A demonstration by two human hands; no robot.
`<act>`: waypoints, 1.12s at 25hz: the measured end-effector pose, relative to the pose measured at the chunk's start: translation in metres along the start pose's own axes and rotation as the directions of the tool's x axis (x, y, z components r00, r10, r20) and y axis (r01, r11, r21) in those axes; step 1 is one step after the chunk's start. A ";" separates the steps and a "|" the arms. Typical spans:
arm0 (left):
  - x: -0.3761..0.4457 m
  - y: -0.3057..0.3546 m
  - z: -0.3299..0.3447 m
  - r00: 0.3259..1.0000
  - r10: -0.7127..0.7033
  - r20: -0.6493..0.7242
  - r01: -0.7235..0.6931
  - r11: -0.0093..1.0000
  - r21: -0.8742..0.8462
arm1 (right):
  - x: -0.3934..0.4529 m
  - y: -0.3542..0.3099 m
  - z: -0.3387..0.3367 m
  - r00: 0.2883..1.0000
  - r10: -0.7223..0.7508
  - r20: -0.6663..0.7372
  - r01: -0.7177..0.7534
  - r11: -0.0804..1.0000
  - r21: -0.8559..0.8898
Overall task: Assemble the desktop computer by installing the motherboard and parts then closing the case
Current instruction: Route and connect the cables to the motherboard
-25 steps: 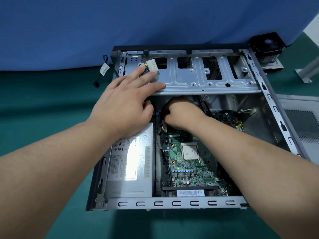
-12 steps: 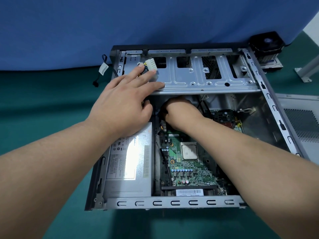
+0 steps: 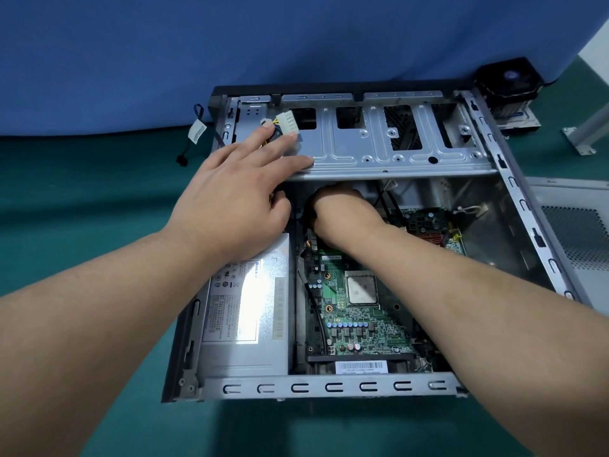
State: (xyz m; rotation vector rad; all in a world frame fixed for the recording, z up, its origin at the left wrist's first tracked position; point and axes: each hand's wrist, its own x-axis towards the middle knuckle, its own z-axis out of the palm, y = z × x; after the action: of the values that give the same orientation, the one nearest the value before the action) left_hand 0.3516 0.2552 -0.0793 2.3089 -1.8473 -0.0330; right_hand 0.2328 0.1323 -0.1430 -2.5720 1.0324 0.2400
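The open computer case (image 3: 333, 387) lies flat on a green mat. Inside sit the green motherboard (image 3: 365, 328) with its bare CPU (image 3: 362, 289) and the silver power supply (image 3: 244, 311) at the left. My left hand (image 3: 237, 196) lies flat with straight fingers on the metal drive cage (image 3: 395, 150), its fingertips touching the white power connector (image 3: 287, 122) and its wires. My right hand (image 3: 342, 212) reaches under the cage's front edge above the motherboard with its fingers curled and hidden, so what it holds cannot be seen.
The case's side panel (image 3: 580, 232) lies on the mat at the right. A black CPU cooler fan (image 3: 509, 84) stands behind the case's far right corner. A loose cable with a white tag (image 3: 197, 133) hangs off the case's far left. A blue backdrop rises behind.
Both hands stay in place; my right hand has shifted slightly deeper under the drive cage. The view has tilted a little.
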 end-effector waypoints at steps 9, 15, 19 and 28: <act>0.000 0.001 -0.001 1.000 -0.005 0.011 0.005 1.000 0.001 | 0.008 0.000 0.005 0.994 0.106 -0.014 -0.103 0.988 0.114; 0.001 0.000 0.000 1.000 -0.010 0.008 0.010 1.000 -0.002 | 0.011 0.005 0.008 0.996 0.084 0.007 -0.084 0.986 0.147; 0.000 -0.001 0.000 1.000 -0.011 0.017 0.011 1.000 -0.006 | -0.004 0.025 -0.008 0.993 -0.103 0.060 0.100 0.994 0.054; 0.000 -0.002 0.000 1.000 0.001 0.014 -0.001 1.000 -0.010 | -0.025 0.021 -0.019 0.953 -0.169 0.251 0.229 0.945 -0.233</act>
State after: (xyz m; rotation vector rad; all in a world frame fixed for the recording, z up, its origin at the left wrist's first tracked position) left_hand 0.3535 0.2555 -0.0794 2.3073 -1.8505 -0.0582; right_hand 0.2009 0.1270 -0.1242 -2.7728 0.6879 0.6383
